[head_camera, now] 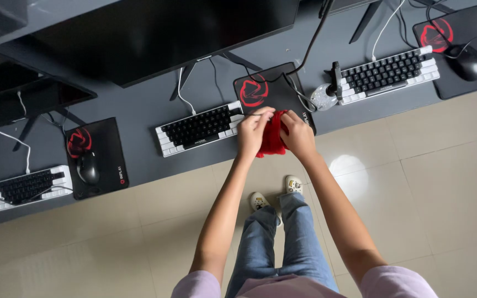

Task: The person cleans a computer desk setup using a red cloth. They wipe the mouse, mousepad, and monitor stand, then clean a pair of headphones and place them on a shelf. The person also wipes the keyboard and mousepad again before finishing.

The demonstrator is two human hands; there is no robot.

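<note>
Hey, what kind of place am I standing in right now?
Probably a gaming café or computer lab: one long grey desk carries a row of stations, each with a monitor, a black-and-white keyboard and a matching black-and-red mouse pad.

My arms are bare from the shoulders down to my left hand [254, 132] and right hand [298, 136]. Well below the hands, at each shoulder, sits a short pale lilac sleeve [197, 285], the edge of a light top. Between my arms hang blue jeans [282, 243], slightly faded, the cuffs loose at the ankles. Under the cuffs, just below my hands, are white shoes [259, 201] dotted with small dark and yellowish marks; I cannot make out what they are.
</note>
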